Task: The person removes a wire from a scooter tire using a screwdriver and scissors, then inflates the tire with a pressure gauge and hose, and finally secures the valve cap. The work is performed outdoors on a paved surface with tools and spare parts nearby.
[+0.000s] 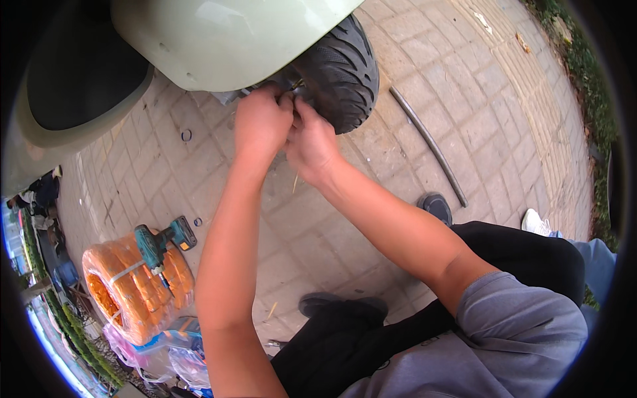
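The pale green body panel [219, 45] of a scooter hangs over a black treaded tyre [343, 74] at the top of the head view. My left hand [264, 122] reaches under the panel's lower edge, fingers bent, beside the wheel's hub. Close against it, my right hand [316, 142] has its thumb and fingers drawn together just left of the tyre. A small metal part [297, 84] shows past the fingertips. Whatever lies between the fingers is hidden by the hands.
A teal cordless drill [157, 246] rests on a wrapped orange coil [144, 283], with plastic bags [186, 363] below. A metal bar [428, 144] lies on the brick paving [318, 219]. Another person's white shoe [535, 222] stands at the right.
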Demonstrator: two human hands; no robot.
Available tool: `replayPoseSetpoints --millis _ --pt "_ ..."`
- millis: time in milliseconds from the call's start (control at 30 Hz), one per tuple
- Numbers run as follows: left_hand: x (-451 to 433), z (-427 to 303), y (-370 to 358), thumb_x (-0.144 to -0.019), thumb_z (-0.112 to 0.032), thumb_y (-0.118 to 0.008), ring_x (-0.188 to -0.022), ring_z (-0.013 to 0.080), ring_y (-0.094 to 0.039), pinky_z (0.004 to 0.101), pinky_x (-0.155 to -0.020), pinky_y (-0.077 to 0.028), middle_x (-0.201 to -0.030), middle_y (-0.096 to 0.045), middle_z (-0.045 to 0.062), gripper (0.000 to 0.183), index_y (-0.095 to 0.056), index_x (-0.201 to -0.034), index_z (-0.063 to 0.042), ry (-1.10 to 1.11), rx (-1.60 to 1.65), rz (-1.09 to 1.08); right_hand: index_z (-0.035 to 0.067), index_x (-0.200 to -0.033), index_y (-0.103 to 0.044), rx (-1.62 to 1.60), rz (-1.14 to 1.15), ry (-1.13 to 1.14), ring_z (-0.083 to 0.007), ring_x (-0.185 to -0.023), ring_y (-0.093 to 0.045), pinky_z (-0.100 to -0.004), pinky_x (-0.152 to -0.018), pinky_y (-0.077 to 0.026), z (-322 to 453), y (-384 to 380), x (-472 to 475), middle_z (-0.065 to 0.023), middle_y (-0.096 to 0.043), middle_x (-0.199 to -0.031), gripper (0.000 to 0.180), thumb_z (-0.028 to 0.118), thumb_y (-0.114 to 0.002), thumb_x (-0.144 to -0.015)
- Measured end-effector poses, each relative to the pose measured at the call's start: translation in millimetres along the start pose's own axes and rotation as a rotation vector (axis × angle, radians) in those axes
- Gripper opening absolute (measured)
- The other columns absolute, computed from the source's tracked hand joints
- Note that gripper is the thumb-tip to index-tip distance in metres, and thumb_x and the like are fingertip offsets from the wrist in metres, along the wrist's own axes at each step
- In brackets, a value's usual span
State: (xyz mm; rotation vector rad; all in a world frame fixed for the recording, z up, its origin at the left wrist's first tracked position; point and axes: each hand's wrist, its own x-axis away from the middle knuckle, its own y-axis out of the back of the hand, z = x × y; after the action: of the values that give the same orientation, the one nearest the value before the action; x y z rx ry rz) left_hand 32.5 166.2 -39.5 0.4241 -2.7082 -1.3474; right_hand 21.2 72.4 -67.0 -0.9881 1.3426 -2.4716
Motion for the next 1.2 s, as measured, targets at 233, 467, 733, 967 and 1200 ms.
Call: replayPoseSetpoints --millis 233,467,733,967,1200 --pt "3.2 4.4 2.7 -0.085 -0.017 -0.062 -0.075 0.0291 -0.067 0.0388 -0.068 -0.051 -0.086 -0.070 0.020 0.024 -0.071 -0.097 0.002 0.113 0.243 0.053 0.008 -0.114 -0.056 -0.425 -0.105 0.003 -0.0215 -0.106 -0.056 -0.0387 -0.095 -0.045 -14.6 -14.6 -39.8 -0.0061 -0.060 -0.114 0.027 0.030 -0.047 -0.102" --pt "16.6 2.1 20.9 -0.087 -0.013 -0.064 -0.080 0.0150 -0.063 0.0288 -0.072 -0.050 -0.094 -0.070 0.012 0.028 -0.067 -0.106 0.007 0.333 0.656 0.030 0.011 -0.113 -0.058 -0.371 -0.039 0.027 -0.0174 -0.100 -0.056 -0.0306 -0.081 -0.043 -16.9 -7.4 -40.9 -0.0022 -0.063 -0.113 0.019 0.024 -0.055 -0.100" --pt "51.3 17.9 19.2 -0.096 -0.021 -0.058 -0.077 0.0261 -0.064 0.0372 -0.071 -0.049 -0.091 -0.069 0.018 0.027 -0.064 -0.100 0.005 -0.155 -0.002 -0.109 0.008 -0.119 -0.054 -0.328 -0.088 0.039 -0.0220 -0.109 -0.055 -0.0403 -0.097 -0.041 -6.6 -19.1 -31.2 -0.0078 -0.061 -0.118 0.024 0.022 -0.055 -0.100" --pt "38.9 11.9 20.5 -0.099 -0.028 -0.049 -0.079 0.0414 -0.063 0.0455 -0.070 -0.049 -0.085 -0.065 0.026 0.031 -0.061 -0.098 0.001 0.016 0.160 0.100 0.009 -0.119 -0.054 -0.304 -0.085 0.010 -0.0208 -0.100 -0.054 -0.0378 -0.094 -0.043 -3.8 -15.7 -27.7 -0.0067 -0.062 -0.113 0.023 0.023 -0.050 -0.101" --pt "39.0 7.0 22.6 -0.098 -0.032 -0.048 -0.062 0.0347 -0.066 0.0483 -0.054 -0.051 -0.072 -0.068 0.016 0.024 -0.055 -0.095 -0.009 -0.113 -0.563 0.057 0.007 -0.101 -0.058 -0.310 -0.168 0.024 -0.0224 -0.092 -0.057 -0.0362 -0.085 -0.048 -4.4 -21.3 -34.5 -0.0077 -0.063 -0.099 0.020 0.025 -0.049 -0.101"
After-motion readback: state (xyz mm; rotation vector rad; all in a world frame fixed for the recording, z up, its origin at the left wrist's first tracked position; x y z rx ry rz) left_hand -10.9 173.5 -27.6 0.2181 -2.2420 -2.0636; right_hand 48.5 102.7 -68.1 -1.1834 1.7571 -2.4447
